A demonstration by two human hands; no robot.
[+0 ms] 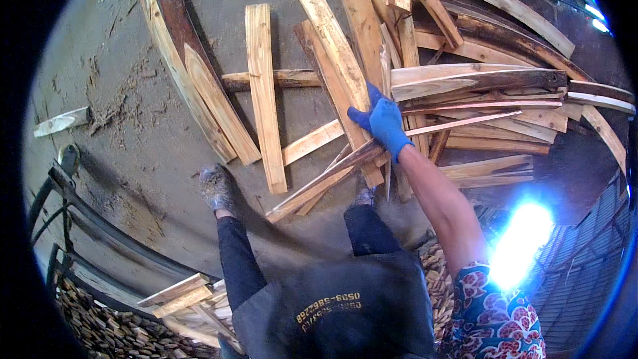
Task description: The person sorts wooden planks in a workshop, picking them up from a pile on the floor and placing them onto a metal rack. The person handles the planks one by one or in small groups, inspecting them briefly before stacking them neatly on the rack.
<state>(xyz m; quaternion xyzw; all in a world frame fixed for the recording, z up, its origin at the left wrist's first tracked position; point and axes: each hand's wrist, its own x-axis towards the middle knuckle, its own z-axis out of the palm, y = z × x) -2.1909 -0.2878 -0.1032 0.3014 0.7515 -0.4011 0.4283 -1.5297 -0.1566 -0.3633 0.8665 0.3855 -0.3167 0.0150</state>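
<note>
Currently rests the right hand (384,121), gloved in blue, at the lower end of a pale board (325,36). Cannot tell whether grasping or only touching; cannot report on the left hand, out of view. Location of the pale board: slantwise over a brown-edged plank (329,80), left of stacked planks (478,83), above the grey floor (219,0).

A curved black metal frame (129,239) runs along the lower-left edge of the dirty grey floor (126,153).
</note>
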